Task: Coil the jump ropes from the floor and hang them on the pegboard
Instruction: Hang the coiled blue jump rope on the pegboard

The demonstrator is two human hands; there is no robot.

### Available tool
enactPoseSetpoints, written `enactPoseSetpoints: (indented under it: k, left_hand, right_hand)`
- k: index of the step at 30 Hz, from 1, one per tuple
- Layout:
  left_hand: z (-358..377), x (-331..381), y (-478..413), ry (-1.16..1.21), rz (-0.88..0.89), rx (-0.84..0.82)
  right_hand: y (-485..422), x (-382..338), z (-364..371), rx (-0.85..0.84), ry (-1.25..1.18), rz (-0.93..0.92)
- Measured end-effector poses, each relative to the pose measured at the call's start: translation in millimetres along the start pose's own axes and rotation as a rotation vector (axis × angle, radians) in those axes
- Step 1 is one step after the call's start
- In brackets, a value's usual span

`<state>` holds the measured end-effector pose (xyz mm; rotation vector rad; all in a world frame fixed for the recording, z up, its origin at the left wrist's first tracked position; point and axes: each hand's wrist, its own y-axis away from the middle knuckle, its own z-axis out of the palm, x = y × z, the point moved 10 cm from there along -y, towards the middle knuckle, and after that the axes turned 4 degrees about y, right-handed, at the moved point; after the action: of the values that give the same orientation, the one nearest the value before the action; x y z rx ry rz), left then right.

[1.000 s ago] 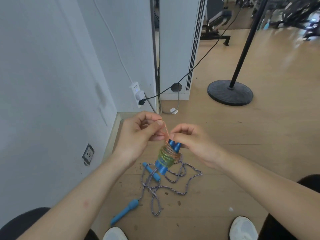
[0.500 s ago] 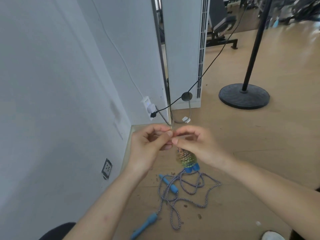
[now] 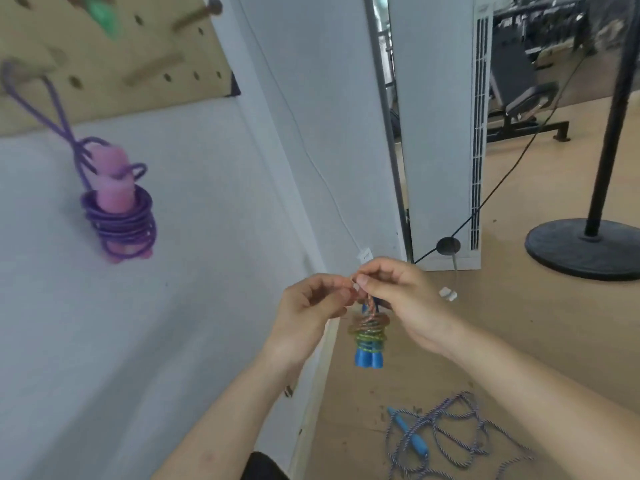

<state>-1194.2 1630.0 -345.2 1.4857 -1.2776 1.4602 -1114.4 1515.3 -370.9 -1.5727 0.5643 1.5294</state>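
A coiled jump rope (image 3: 369, 336) with blue handles and a rainbow cord wound round them hangs from a short loop of its cord. My left hand (image 3: 310, 311) and my right hand (image 3: 403, 301) both pinch that loop at the top, fingertips touching. A wooden pegboard (image 3: 104, 60) with pegs is on the wall at upper left. From one peg hangs a purple rope coiled round pink handles (image 3: 117, 209). A loose blue-and-white twisted rope with a blue handle (image 3: 446, 434) lies tangled on the floor below my hands.
A white wall fills the left side. A white tower unit (image 3: 440, 133) stands against it with a black cable running across. A black pole on a round base (image 3: 585, 247) stands at right. A weight bench (image 3: 519, 95) is behind.
The view has tilted up, so the pegboard and the hanging purple rope have come into sight. The coiled bundle now hangs upright from the loop with its handles pointing down.
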Motion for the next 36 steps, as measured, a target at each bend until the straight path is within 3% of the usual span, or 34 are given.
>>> enactPoseSetpoints:
  k: [6,12,20,32,36]
  left_hand:
    - [-53,62,10,0.059,0.082,0.226]
    - [-102,142,23,-0.138,0.284,0.45]
    - [-132,242,30,-0.396,0.466,0.575]
    - [-158,370,57,-0.6,0.64,0.767]
    - [-170,412,59,-0.561,0.657,0.782]
  right_hand:
    - [-39,-61,52,-0.136,-0.086,-0.074]
    - [-67,-121,101,-0.389,-0.128,-0.133]
    - [-96,-210,145,-0.51,-0.138,-0.282]
    - [-124,-328,192,-0.473,-0.13,-0.405]
    - [-127,-372,203,-0.46,-0.191,-0.427]
